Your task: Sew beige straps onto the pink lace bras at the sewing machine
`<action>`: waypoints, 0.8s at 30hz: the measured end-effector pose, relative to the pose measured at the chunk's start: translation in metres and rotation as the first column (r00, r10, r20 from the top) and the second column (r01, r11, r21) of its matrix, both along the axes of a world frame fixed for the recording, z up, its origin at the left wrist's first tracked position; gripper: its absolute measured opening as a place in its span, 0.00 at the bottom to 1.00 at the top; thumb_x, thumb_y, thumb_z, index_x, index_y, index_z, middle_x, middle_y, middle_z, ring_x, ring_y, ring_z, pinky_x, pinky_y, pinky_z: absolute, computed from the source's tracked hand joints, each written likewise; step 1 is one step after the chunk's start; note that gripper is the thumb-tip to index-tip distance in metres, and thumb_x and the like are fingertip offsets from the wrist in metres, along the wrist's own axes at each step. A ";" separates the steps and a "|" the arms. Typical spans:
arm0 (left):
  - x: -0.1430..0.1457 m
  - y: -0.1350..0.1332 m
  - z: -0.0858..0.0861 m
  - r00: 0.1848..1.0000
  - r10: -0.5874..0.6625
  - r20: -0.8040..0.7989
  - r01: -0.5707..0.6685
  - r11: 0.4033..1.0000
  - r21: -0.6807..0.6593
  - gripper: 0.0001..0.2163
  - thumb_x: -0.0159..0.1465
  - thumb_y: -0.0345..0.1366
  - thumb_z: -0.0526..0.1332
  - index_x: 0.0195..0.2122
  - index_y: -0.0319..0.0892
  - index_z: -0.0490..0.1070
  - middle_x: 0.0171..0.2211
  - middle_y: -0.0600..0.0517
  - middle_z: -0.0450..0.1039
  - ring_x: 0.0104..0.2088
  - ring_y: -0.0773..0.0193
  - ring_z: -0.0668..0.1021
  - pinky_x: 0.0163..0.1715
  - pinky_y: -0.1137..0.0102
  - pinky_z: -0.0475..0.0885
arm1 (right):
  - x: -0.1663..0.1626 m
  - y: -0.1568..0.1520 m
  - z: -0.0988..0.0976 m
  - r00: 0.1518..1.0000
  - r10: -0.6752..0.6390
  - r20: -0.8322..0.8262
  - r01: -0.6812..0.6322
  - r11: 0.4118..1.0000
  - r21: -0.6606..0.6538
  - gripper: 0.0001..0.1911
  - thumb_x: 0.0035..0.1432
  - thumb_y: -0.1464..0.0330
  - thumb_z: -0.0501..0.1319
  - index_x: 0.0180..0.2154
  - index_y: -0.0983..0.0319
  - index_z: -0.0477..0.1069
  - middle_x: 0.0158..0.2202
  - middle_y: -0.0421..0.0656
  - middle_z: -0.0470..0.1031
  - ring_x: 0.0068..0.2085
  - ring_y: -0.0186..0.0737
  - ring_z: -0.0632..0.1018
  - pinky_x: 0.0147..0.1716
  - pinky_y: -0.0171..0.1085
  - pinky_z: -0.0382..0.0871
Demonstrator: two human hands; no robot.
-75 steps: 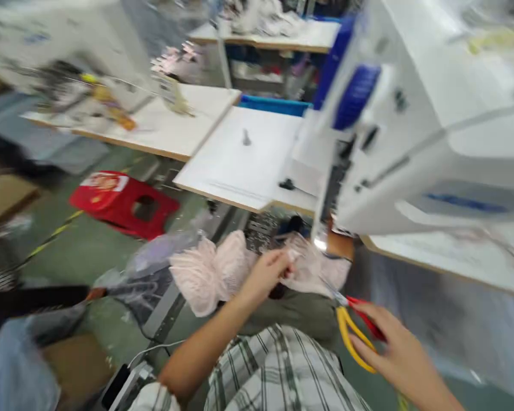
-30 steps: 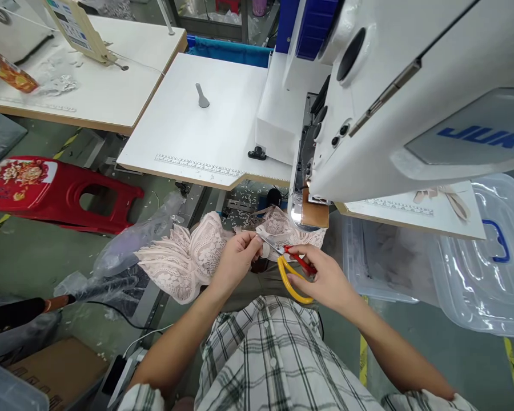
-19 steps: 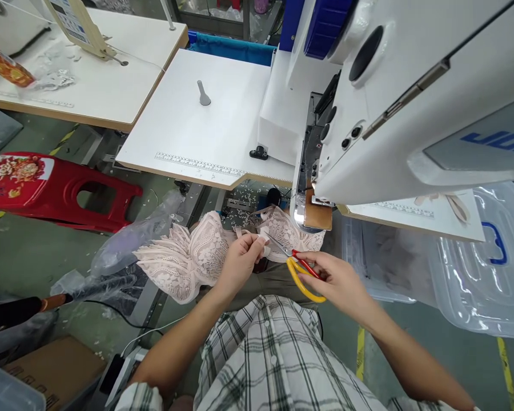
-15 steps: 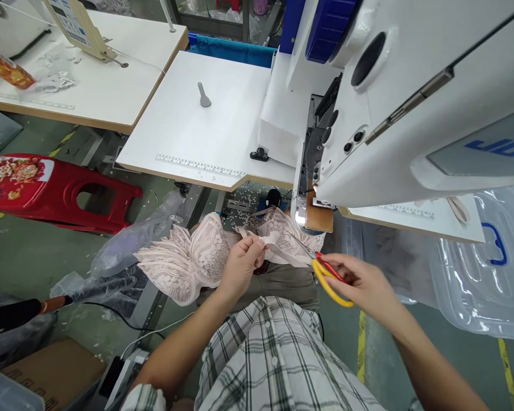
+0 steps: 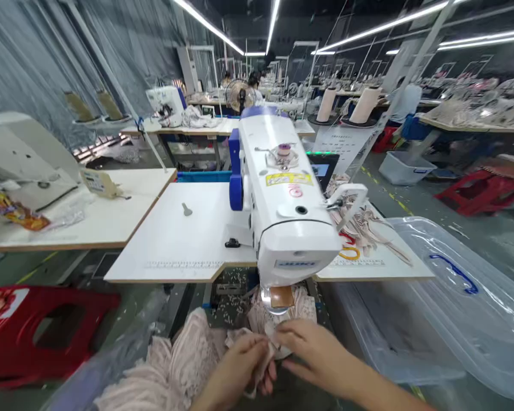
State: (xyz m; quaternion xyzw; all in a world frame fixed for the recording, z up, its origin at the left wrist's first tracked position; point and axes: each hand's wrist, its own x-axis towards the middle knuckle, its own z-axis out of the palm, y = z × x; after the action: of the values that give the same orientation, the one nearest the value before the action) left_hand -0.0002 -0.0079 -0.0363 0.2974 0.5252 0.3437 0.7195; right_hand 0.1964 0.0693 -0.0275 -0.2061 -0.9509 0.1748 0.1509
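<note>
My left hand (image 5: 244,362) pinches the edge of a pale pink lace bra (image 5: 261,317), which lies below the sewing machine's front end. A loose fold of its fabric hangs under my fingers. My right hand (image 5: 304,348) is beside it at the bra, holding no tool, thumb and fingers apart; motion blurs its fingertips. To the left, nested pale pink bra cups (image 5: 154,371) lie by my left forearm. Scissors with yellow and red handles (image 5: 350,252) rest on the table right of the machine, their blades hidden.
The white sewing machine (image 5: 297,245) stands over my hands, on a white table (image 5: 171,245). Pale straps (image 5: 368,228) are heaped on its right side. A clear plastic bin lid (image 5: 462,308) is at right, a red stool (image 5: 38,331) at left. Thread cones (image 5: 364,105) stand behind.
The scissors have left my right hand and lie on the table at right. My right hand has moved in beside the left at the bra. The view has tilted up.
</note>
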 end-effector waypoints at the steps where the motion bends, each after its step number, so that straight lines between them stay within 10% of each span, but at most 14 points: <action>1: 0.001 0.002 0.001 0.996 -0.067 -0.050 0.068 0.998 0.011 0.22 0.54 0.60 0.60 0.26 0.42 0.67 0.19 0.53 0.70 0.16 0.68 0.68 0.18 0.72 0.60 | -0.007 -0.004 -0.008 0.999 0.054 -0.005 -0.054 0.999 -0.001 0.13 0.65 0.68 0.55 0.49 0.59 0.73 0.40 0.46 0.80 0.39 0.42 0.80 0.36 0.37 0.75; 4: -0.001 0.002 0.004 0.933 -0.055 -0.355 0.124 0.976 0.176 0.21 0.59 0.58 0.54 0.26 0.44 0.68 0.22 0.49 0.72 0.21 0.61 0.73 0.23 0.68 0.67 | -0.009 0.001 -0.020 0.997 -0.003 -0.076 0.001 1.000 -0.026 0.17 0.70 0.67 0.47 0.41 0.60 0.75 0.31 0.45 0.80 0.31 0.40 0.79 0.29 0.35 0.72; 7: -0.002 -0.006 -0.007 0.747 0.348 -0.567 -0.027 0.868 0.496 0.20 0.62 0.56 0.56 0.33 0.44 0.74 0.36 0.41 0.77 0.39 0.50 0.78 0.42 0.58 0.71 | 0.004 0.017 -0.020 0.903 -0.386 -0.189 0.321 0.899 -0.299 0.18 0.68 0.59 0.50 0.32 0.59 0.73 0.27 0.43 0.77 0.28 0.40 0.77 0.28 0.37 0.71; 9: 0.007 -0.013 -0.023 0.745 0.427 -0.512 -0.129 0.846 0.518 0.24 0.62 0.59 0.56 0.43 0.43 0.75 0.36 0.41 0.77 0.40 0.49 0.77 0.46 0.55 0.71 | 0.007 0.020 -0.019 0.737 -0.644 -0.205 0.374 0.642 -0.669 0.18 0.63 0.53 0.56 0.30 0.60 0.70 0.26 0.42 0.75 0.28 0.40 0.76 0.28 0.37 0.71; 11: 0.025 -0.020 -0.041 0.914 0.280 -0.293 -0.186 0.932 0.312 0.35 0.59 0.66 0.55 0.54 0.42 0.70 0.33 0.44 0.77 0.36 0.51 0.78 0.42 0.56 0.73 | 0.000 0.013 -0.019 0.620 -0.778 -0.103 0.155 0.250 -0.956 0.19 0.56 0.50 0.61 0.29 0.60 0.68 0.24 0.41 0.74 0.26 0.40 0.75 0.27 0.38 0.72; 13: 0.047 -0.025 -0.054 0.978 0.196 0.075 -0.201 0.977 0.076 0.46 0.52 0.73 0.55 0.63 0.45 0.62 0.40 0.43 0.78 0.40 0.49 0.79 0.41 0.55 0.74 | -0.011 -0.003 -0.018 0.602 -0.797 0.049 -0.100 -0.135 -0.986 0.18 0.47 0.53 0.67 0.28 0.60 0.68 0.24 0.41 0.73 0.26 0.39 0.76 0.28 0.38 0.74; 15: 0.064 -0.032 -0.057 0.909 0.259 0.326 -0.263 0.964 -0.032 0.50 0.46 0.77 0.53 0.65 0.51 0.59 0.52 0.43 0.74 0.50 0.45 0.77 0.46 0.54 0.73 | -0.022 -0.022 -0.013 0.611 -0.782 0.125 -0.236 -0.331 -0.914 0.17 0.42 0.58 0.70 0.27 0.60 0.67 0.25 0.40 0.73 0.27 0.37 0.76 0.29 0.35 0.74; 20: 0.062 -0.050 -0.033 0.893 0.299 0.336 -0.415 0.835 0.362 0.47 0.49 0.77 0.50 0.67 0.60 0.55 0.65 0.48 0.62 0.65 0.40 0.64 0.60 0.49 0.66 | -0.024 -0.040 0.017 0.722 -0.690 -0.048 -0.275 -0.223 -0.935 0.21 0.50 0.51 0.68 0.32 0.59 0.66 0.25 0.37 0.70 0.23 0.32 0.71 0.22 0.31 0.68; 22: 0.051 -0.050 -0.022 0.937 0.322 0.136 -0.327 0.666 0.670 0.41 0.55 0.73 0.52 0.68 0.65 0.51 0.70 0.53 0.52 0.68 0.39 0.57 0.62 0.45 0.63 | -0.019 -0.032 0.029 0.769 -0.619 -0.159 -0.235 -0.042 -0.971 0.22 0.54 0.48 0.64 0.33 0.59 0.66 0.26 0.37 0.70 0.23 0.33 0.71 0.22 0.32 0.67; 24: 0.040 -0.042 -0.013 0.907 0.409 -0.102 -0.127 0.496 0.859 0.37 0.61 0.67 0.53 0.69 0.64 0.47 0.72 0.53 0.43 0.71 0.39 0.50 0.64 0.43 0.58 | -0.016 -0.018 0.037 0.799 -0.543 -0.258 -0.119 0.277 -0.953 0.17 0.59 0.52 0.60 0.34 0.59 0.67 0.28 0.39 0.71 0.26 0.35 0.71 0.26 0.35 0.68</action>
State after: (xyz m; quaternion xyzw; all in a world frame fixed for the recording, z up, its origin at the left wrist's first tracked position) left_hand 0.0398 -0.0503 -0.0498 0.5648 0.4368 0.6123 0.3394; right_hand 0.1809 0.0514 0.0094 -0.3275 -0.5361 0.7233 0.2868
